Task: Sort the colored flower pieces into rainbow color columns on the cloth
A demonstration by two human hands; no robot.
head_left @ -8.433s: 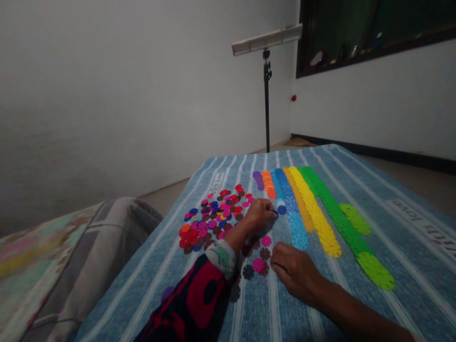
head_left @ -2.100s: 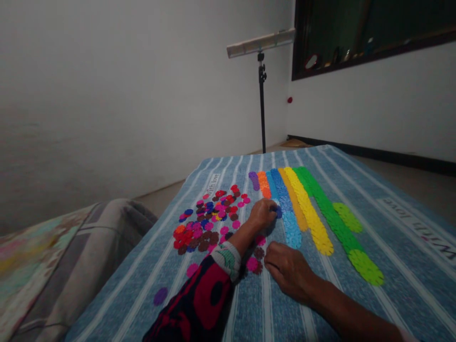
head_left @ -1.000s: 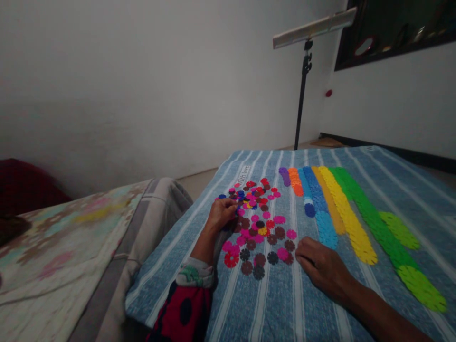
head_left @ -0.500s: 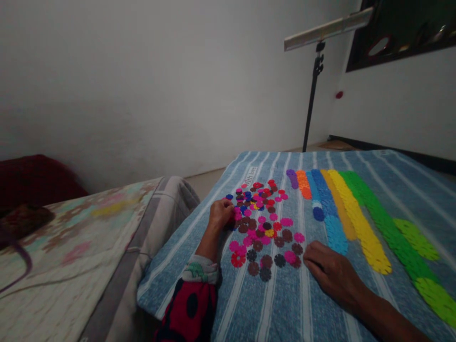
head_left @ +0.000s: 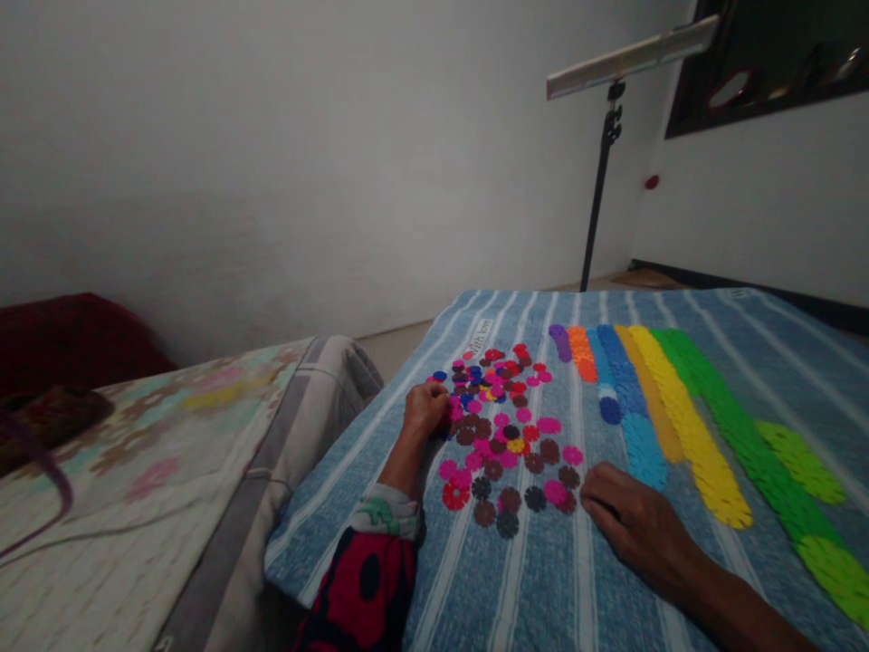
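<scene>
A loose pile of notched flower-shaped plastic discs (head_left: 508,447) in pink, brown, red, black and blue lies on a blue striped cloth (head_left: 468,598). At the pile's left edge, my left hand (head_left: 426,409) touches the discs with its fingers curled and pressed together; whatever is in them is hidden. My right hand (head_left: 628,509) rests on the cloth just right of the pile. Its fingers are closed too, and I cannot see what is inside. Right of the pile lie overlapping rows of same-coloured discs, among them a yellow row (head_left: 692,435) and a green row (head_left: 740,444).
Shorter purple discs (head_left: 560,342) and orange discs (head_left: 582,353) lie in rows at the back. A bed or table with a floral cover (head_left: 204,435) stands on the left. Behind the striped cloth rises a black stand (head_left: 597,199) with a light bar.
The whole view has shifted slightly, so everything sits a little further right. Both hands stay in nearly the same places beside the discs.
</scene>
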